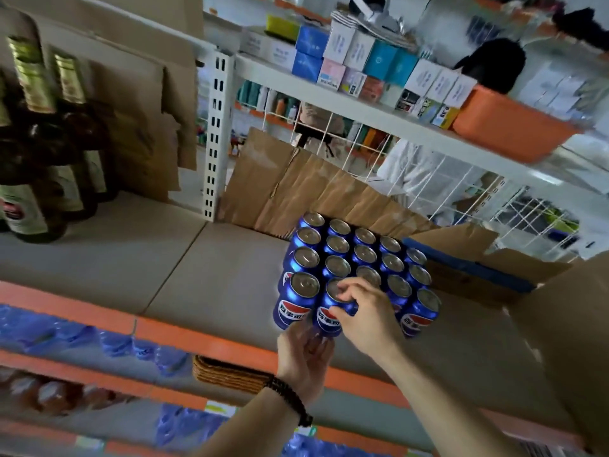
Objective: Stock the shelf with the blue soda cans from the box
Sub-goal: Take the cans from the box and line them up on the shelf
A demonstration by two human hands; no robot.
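Many blue aluminium soda cans (pixel 333 252) packed tight on grey shelf board (pixel 197 268), keeping rows square. Right hand (pixel 365 311) fingers pinch front can's (pixel 329 311) rim; left hand (pixel 304 361) fingers cup its base, steadying. Open brown cardboard box (pixel 478 258) just beside.

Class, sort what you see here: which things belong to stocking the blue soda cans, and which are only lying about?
Job in hand:
blue cans
front can held by both hands
left hand
right hand
cardboard box
shelf

Lying about:
brown bottles
orange tub
wicker basket
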